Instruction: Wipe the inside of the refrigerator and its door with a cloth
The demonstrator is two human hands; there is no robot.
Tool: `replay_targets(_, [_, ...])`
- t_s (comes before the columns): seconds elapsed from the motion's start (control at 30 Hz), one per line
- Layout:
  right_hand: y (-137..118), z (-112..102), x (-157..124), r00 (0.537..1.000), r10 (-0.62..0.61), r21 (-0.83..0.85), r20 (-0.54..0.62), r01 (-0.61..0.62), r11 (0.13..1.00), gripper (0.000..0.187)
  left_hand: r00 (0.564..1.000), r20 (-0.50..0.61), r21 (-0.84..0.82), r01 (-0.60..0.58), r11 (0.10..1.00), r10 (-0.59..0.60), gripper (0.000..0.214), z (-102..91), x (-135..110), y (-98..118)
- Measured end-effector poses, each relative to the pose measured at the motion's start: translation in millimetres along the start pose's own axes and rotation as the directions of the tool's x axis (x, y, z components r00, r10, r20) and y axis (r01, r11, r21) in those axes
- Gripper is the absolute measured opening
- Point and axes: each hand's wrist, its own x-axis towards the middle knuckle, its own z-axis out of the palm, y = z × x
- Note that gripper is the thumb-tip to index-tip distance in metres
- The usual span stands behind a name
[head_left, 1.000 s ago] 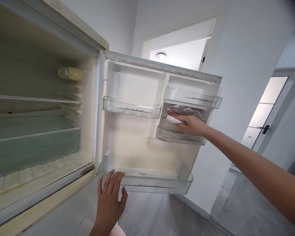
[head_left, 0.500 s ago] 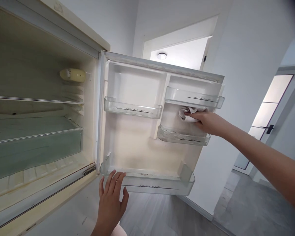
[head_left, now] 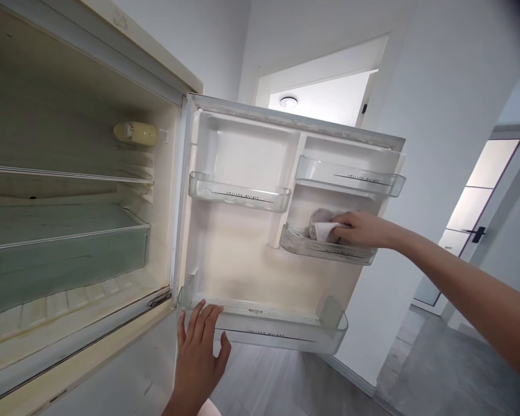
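Note:
My right hand [head_left: 364, 229] is shut on a folded grey-white cloth [head_left: 323, 225], pressing it against the cream inner liner of the open fridge door [head_left: 238, 260]. The cloth sits just above the rim of a clear plastic door bin [head_left: 329, 249]. Another clear bin [head_left: 351, 177] is higher on the door, and a third [head_left: 238, 193] hangs to its left. My left hand [head_left: 198, 358] is low down with its fingers apart, the fingertips at the rim of the long bottom door bin [head_left: 277, 330].
To the left, the fridge interior holds a glass shelf [head_left: 65, 176], a green-tinted crisper drawer [head_left: 60, 266] and a pale yellow lamp cover [head_left: 135, 133]. Grey floor [head_left: 442, 370] lies below the door. White walls, a doorway and a ceiling light [head_left: 288, 102] stand behind it.
My right hand and the cloth have moved down the door, from under the upper right bin to just above the lower right bin. My left hand stays by the bottom bin.

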Motion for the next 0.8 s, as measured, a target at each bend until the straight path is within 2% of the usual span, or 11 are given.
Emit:
replay_targets(0.1, [-17.8,-2.2,-1.4,0.987,0.111,0.111,0.117,-0.124,0.986,0.045,1.000,0.008,-0.003,-0.004,1.000,0.004,0.045,-1.0,0.0,-0.3])
replay_targets(0.2, [-33.9,-2.5,-2.1,0.982,0.132,0.175,0.133,-0.155,0.972,0.046,1.000,0.011,0.003,-0.005,1.000,0.005,0.045,-2.2,0.8,0.5])
replay_targets(0.37, [-56.3,0.5,-1.7,0.991,0.114,0.201,0.068,-0.125,0.972,0.045,1.000,-0.002,0.011,0.020,1.000,-0.020,0.045,0.4,2.5,5.5])
replay_targets(0.53, [-76.2,3.1,0.5,0.996,0.091,0.354,0.009,-0.088,0.931,0.046,1.000,0.001,0.017,0.028,0.999,-0.028,0.045,3.3,4.1,7.8])
replay_targets(0.63, [-73.7,5.9,-0.6,0.999,0.044,0.450,-0.003,-0.038,0.892,0.048,1.000,-0.009,0.033,0.005,0.999,-0.005,0.045,3.3,4.6,5.8])
replay_targets(0.8, [-50.6,5.8,-17.3,0.998,-0.017,0.591,0.061,-0.022,0.806,0.057,1.000,-0.021,0.053,-0.019,0.998,0.020,0.046,2.9,4.5,2.1])
